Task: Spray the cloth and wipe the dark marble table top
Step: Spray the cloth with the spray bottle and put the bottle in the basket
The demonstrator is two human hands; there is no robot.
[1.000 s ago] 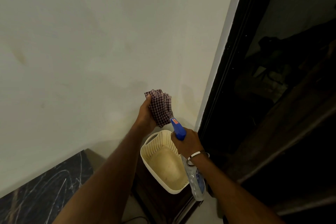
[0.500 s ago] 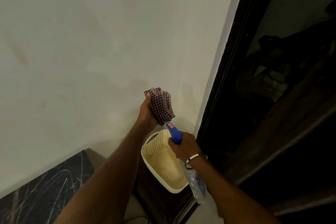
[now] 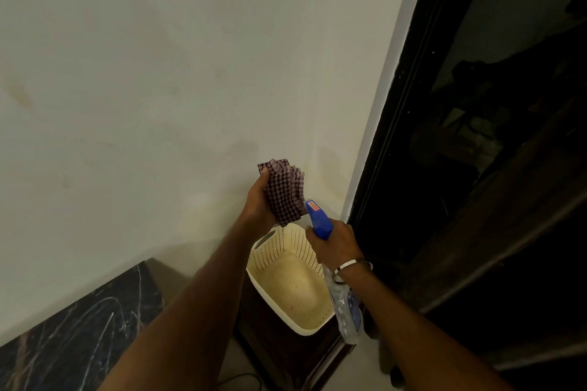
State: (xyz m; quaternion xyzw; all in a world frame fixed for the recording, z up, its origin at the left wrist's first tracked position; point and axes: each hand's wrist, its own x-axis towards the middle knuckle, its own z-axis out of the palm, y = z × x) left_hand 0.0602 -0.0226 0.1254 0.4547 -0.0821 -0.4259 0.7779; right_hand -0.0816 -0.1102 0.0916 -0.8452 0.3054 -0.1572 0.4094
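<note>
Cloth [image 3: 284, 195] sits folded at frame centre, gripped by left hand [image 3: 259, 200]; right hand [image 3: 336, 244] wraps spray bottle [image 3: 320, 220], nozzle just beside cloth. Aim at the fabric's middle, short bursts, over the cream basket [image 3: 286, 279] to catch drips. Marble surface [image 3: 79, 336] lies lower left, well apart and unwiped.

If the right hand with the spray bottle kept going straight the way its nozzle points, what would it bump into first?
Most likely the checked cloth that the left hand holds up. The right hand aims the spray bottle nozzle up at its lower edge, close by. Behind it is the wall; depth is hard to judge.
</note>
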